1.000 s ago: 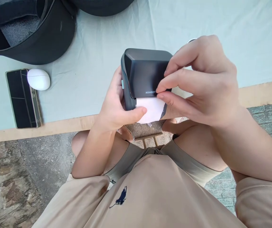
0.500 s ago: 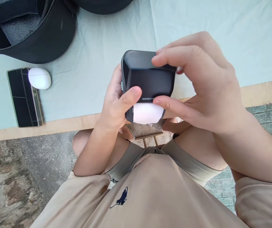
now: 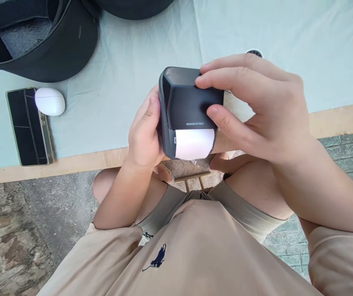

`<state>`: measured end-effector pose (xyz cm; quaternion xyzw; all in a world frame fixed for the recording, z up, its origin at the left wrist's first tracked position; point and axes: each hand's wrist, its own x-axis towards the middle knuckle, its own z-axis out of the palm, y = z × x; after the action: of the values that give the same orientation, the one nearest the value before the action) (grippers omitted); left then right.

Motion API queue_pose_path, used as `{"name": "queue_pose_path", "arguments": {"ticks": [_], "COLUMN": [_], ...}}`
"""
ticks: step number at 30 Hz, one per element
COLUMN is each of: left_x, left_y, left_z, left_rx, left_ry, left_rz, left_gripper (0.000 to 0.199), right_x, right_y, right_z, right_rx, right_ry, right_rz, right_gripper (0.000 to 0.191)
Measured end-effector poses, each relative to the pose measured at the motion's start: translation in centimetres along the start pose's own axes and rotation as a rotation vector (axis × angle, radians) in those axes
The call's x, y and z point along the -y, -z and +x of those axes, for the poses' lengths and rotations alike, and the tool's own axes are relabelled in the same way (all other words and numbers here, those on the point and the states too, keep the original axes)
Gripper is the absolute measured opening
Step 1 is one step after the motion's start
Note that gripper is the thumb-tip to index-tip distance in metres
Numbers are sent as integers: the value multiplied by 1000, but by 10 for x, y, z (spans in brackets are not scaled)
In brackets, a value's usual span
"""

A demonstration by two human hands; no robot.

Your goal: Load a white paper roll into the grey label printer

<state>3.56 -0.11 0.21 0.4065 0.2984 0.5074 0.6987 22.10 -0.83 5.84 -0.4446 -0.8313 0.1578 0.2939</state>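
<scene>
A black label printer (image 3: 191, 102) marked NIIMBOT is held over the front edge of the table. White label paper (image 3: 194, 144) sticks out of its front slot. Along the left edge of the lid a narrow dark gap shows. My left hand (image 3: 145, 131) is closed around the printer's left side, the thumb against that side. With my right hand (image 3: 265, 102) I grip the lid, fingertips at its back right and thumb on its front right. The fingers under the printer are hidden.
A white computer mouse (image 3: 50, 101) leans on a dark phone (image 3: 30, 127) at the left. An open black zippered case (image 3: 68, 53) stands at the back left beside another black case (image 3: 133, 8). Behind my right hand a small round object (image 3: 254, 52) partly shows.
My left thumb has moved off the lid's front to the printer's left side. The lid has lifted slightly, with a gap at its left edge. My right thumb has shifted up on the lid.
</scene>
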Motion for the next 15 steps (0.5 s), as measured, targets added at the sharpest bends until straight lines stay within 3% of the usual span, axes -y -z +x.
{"name": "queue_pose_path", "arguments": {"ticks": [7,15], "left_x": [2,-17], "left_y": [6,-11], "left_z": [3,-1], "left_rx": [-30,-152], "left_ry": [-3,157], "left_rz": [-14,-72], "left_gripper": [34,31], "right_x": [-4,-4], "right_y": [2,3], "right_z": [-1,-2], "right_rx": [43,76], "right_ry": [81,35], "right_rz": [-26,-2], "right_gripper": [44,47]}}
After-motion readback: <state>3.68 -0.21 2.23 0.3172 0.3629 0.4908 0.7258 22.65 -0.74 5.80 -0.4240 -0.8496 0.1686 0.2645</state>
